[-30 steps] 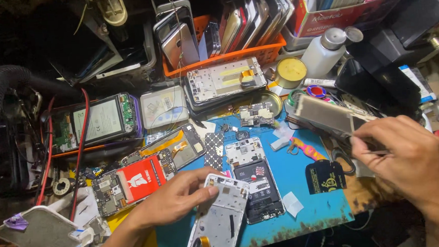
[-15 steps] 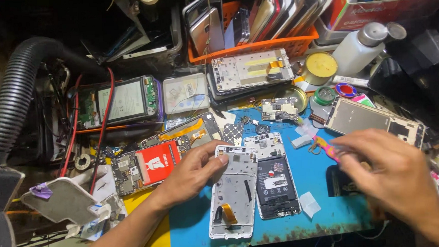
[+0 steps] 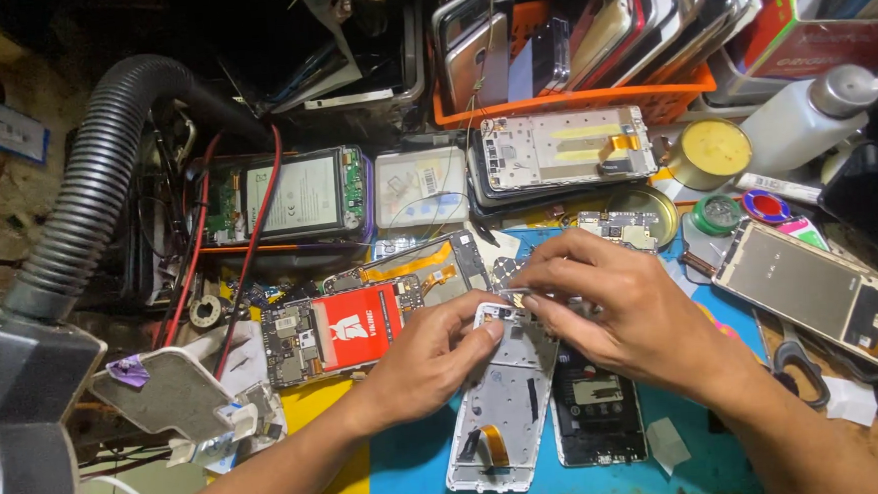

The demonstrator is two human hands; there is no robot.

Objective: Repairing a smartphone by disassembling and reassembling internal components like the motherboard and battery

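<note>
Right hand (image 3: pixel 628 312) moved in beside left hand (image 3: pixel 425 363), both hands pinching white phone frame (image 3: pixel 502 399); orange basket (image 3: pixel 592 101) holds phones.

Bright overhead light on blue work mat (image 3: pixel 411 479) and both hands; top-left corner falls into deep shadow. Glare on upright phone screens (image 3: pixel 588 39). Focus sharp centrally, slight wide-angle bending at edges.

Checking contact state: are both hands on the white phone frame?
Yes, the left hand and right hand both touch the top end of the white phone frame.
</note>
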